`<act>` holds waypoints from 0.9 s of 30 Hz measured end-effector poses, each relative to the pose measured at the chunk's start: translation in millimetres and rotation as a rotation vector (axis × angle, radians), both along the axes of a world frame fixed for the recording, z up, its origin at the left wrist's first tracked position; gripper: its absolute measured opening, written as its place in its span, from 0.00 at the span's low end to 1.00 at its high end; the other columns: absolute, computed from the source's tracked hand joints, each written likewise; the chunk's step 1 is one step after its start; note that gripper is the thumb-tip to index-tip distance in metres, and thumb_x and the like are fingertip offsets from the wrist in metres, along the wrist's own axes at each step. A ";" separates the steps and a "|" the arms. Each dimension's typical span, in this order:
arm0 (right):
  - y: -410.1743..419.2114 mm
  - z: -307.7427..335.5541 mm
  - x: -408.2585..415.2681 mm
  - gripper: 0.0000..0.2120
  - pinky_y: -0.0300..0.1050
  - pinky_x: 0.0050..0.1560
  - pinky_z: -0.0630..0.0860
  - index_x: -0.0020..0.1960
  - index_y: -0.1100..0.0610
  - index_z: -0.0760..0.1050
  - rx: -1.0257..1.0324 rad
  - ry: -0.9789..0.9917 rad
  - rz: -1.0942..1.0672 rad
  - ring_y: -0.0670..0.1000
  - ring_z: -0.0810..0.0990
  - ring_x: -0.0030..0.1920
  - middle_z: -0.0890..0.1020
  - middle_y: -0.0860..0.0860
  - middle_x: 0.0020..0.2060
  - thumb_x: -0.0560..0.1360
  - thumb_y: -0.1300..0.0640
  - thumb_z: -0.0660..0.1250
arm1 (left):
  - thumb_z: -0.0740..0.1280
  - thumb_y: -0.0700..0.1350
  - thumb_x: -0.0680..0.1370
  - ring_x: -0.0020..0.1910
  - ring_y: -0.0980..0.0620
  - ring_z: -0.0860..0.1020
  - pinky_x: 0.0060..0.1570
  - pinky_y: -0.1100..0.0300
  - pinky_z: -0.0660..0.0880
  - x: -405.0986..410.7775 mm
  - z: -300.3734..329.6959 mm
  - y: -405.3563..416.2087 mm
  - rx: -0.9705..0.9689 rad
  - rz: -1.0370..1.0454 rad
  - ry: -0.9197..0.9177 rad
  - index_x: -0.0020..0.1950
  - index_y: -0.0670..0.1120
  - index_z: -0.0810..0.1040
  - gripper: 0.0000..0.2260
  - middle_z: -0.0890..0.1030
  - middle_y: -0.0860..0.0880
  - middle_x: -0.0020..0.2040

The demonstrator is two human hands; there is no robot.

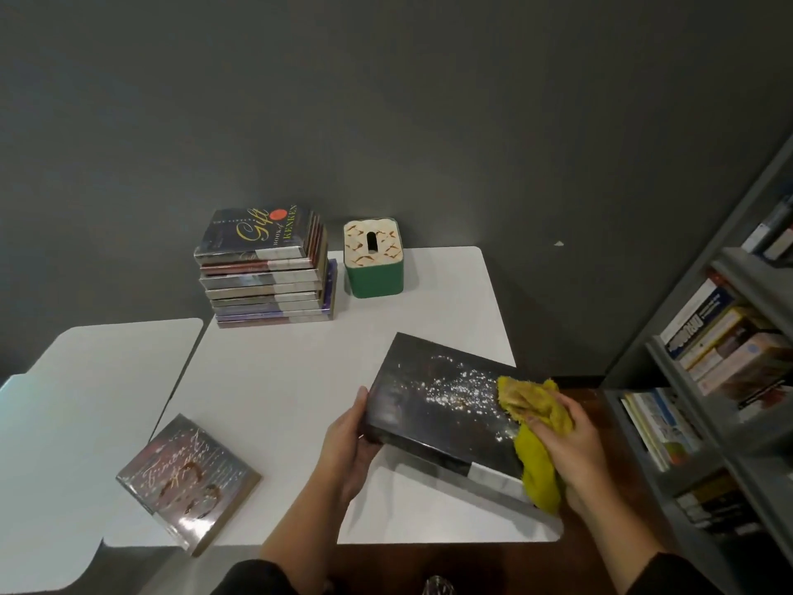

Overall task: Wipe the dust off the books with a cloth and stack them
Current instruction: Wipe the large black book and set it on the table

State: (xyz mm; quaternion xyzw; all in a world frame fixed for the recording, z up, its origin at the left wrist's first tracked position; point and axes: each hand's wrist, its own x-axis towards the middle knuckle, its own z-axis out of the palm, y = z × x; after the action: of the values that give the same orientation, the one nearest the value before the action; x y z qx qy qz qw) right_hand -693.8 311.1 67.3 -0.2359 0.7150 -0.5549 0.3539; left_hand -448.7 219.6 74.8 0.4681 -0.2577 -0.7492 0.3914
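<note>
While the person leaned over the white worktop (279, 380), things stood like this, nearest first:

Left hand (349, 444): its grip was clenched on the near left edge of the dark book (433, 405), thumb lying on the cover and fingers curled underneath.

Right hand (570, 444): its grip was bunched round the yellow cloth (536, 427), pressing it to the right end of the same book.

Dark book: it was held at the worktop's near right corner, tilted, with its right end reaching past the worktop edge. A scatter of white dust (459, 388) lay across the cover, just left of the cloth.

Yellow cloth: crumpled, partly on the cover and partly hanging down over the book's near right corner.

Loose book (189, 478): it lay flat at the near left of the worktop, turned at an angle, its near corner jutting over the edge. It was well apart from both hands. Its glossy cover bore script lettering I could not read.

Second worktop (86, 401): white, just to the left of the first one.

Stack of books (266, 268): piled at the far left of the worktop against the dark wall, the top cover showing the word "Gift".

Tissue box (373, 259): green with a pale patterned lid, standing just right of the stack.

Bookshelf (729, 380): grey, filled with books, along the right side of the room.
</note>
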 end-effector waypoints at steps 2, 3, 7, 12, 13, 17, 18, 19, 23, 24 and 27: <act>-10.3 8.8 11.5 0.22 0.43 0.47 0.73 0.63 0.57 0.72 -0.045 -0.029 0.000 0.54 0.78 0.49 0.79 0.56 0.52 0.71 0.68 0.70 | 0.61 0.54 0.79 0.53 0.49 0.80 0.49 0.56 0.76 2.9 8.1 -6.9 0.061 0.127 0.199 0.56 0.40 0.79 0.18 0.83 0.44 0.51; -14.0 12.4 18.6 0.23 0.43 0.46 0.73 0.63 0.57 0.72 -0.058 -0.036 0.008 0.53 0.78 0.49 0.79 0.55 0.52 0.71 0.68 0.70 | 0.62 0.54 0.78 0.53 0.49 0.79 0.48 0.56 0.77 2.5 13.1 -8.5 0.087 0.172 0.281 0.57 0.41 0.78 0.19 0.82 0.45 0.52; -35.8 17.1 58.7 0.20 0.49 0.51 0.76 0.56 0.48 0.73 -0.108 -0.002 0.023 0.54 0.79 0.50 0.80 0.53 0.51 0.70 0.65 0.72 | 0.65 0.57 0.72 0.57 0.43 0.78 0.49 0.48 0.80 11.5 22.9 -21.6 0.148 0.218 0.469 0.59 0.43 0.78 0.23 0.80 0.43 0.56; -56.1 22.2 110.0 0.21 0.52 0.57 0.75 0.55 0.45 0.72 -0.118 0.123 0.110 0.53 0.79 0.52 0.80 0.52 0.52 0.69 0.64 0.73 | 0.67 0.56 0.71 0.52 0.44 0.82 0.55 0.41 0.76 25.0 30.3 -38.6 0.159 0.198 0.533 0.60 0.40 0.79 0.25 0.83 0.41 0.55; -60.8 23.1 118.1 0.22 0.51 0.57 0.75 0.55 0.44 0.71 -0.115 0.161 0.138 0.53 0.79 0.52 0.80 0.53 0.53 0.69 0.63 0.73 | 0.67 0.55 0.71 0.51 0.44 0.83 0.54 0.42 0.77 31.9 30.5 -43.9 0.162 0.208 0.519 0.60 0.40 0.79 0.24 0.83 0.41 0.54; -81.1 31.6 133.0 0.22 0.40 0.54 0.71 0.60 0.44 0.71 -0.023 0.324 0.299 0.50 0.76 0.50 0.74 0.54 0.54 0.70 0.57 0.73 | 0.63 0.55 0.76 0.48 0.44 0.83 0.48 0.46 0.80 58.2 33.7 -67.1 0.139 0.225 0.472 0.59 0.40 0.79 0.21 0.84 0.41 0.51; -86.6 35.8 135.3 0.22 0.38 0.53 0.69 0.62 0.46 0.71 0.013 0.361 0.323 0.50 0.75 0.50 0.72 0.54 0.53 0.71 0.57 0.72 | 0.62 0.55 0.78 0.43 0.44 0.84 0.39 0.47 0.82 64.1 34.3 -73.4 0.136 0.220 0.465 0.56 0.40 0.79 0.20 0.85 0.41 0.47; -92.4 39.6 136.5 0.22 0.37 0.51 0.68 0.63 0.48 0.71 0.028 0.398 0.328 0.51 0.74 0.50 0.72 0.54 0.52 0.71 0.57 0.72 | 0.60 0.55 0.79 0.40 0.45 0.84 0.34 0.48 0.81 69.9 36.5 -79.4 0.132 0.209 0.461 0.53 0.40 0.80 0.19 0.85 0.41 0.44; -110.4 55.3 133.6 0.17 0.38 0.48 0.68 0.57 0.56 0.78 -0.004 0.489 0.199 0.55 0.78 0.51 0.80 0.54 0.48 0.69 0.60 0.73 | 0.66 0.58 0.73 0.52 0.43 0.82 0.50 0.42 0.79 95.8 35.2 -101.4 0.137 0.218 0.367 0.62 0.41 0.78 0.25 0.83 0.41 0.55; -114.3 60.0 132.0 0.15 0.38 0.48 0.69 0.55 0.56 0.78 -0.020 0.482 0.163 0.55 0.79 0.51 0.81 0.53 0.48 0.70 0.60 0.73 | 0.68 0.58 0.71 0.55 0.43 0.81 0.55 0.41 0.77 102.1 33.9 -105.5 0.141 0.225 0.346 0.64 0.42 0.77 0.27 0.82 0.41 0.57; -125.7 74.7 134.0 0.17 0.46 0.56 0.73 0.59 0.57 0.77 -0.061 0.471 0.080 0.54 0.78 0.54 0.81 0.52 0.53 0.71 0.57 0.72 | 0.65 0.57 0.75 0.45 0.45 0.84 0.45 0.46 0.81 116.1 30.6 -113.0 0.142 0.211 0.337 0.59 0.41 0.79 0.22 0.85 0.42 0.49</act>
State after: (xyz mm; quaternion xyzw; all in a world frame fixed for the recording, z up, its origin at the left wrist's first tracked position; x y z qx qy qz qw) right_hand -559.8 185.3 142.0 -0.3975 0.7509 -0.4913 0.1918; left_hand -332.6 106.6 105.5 0.3867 -0.0847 -0.7880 0.4715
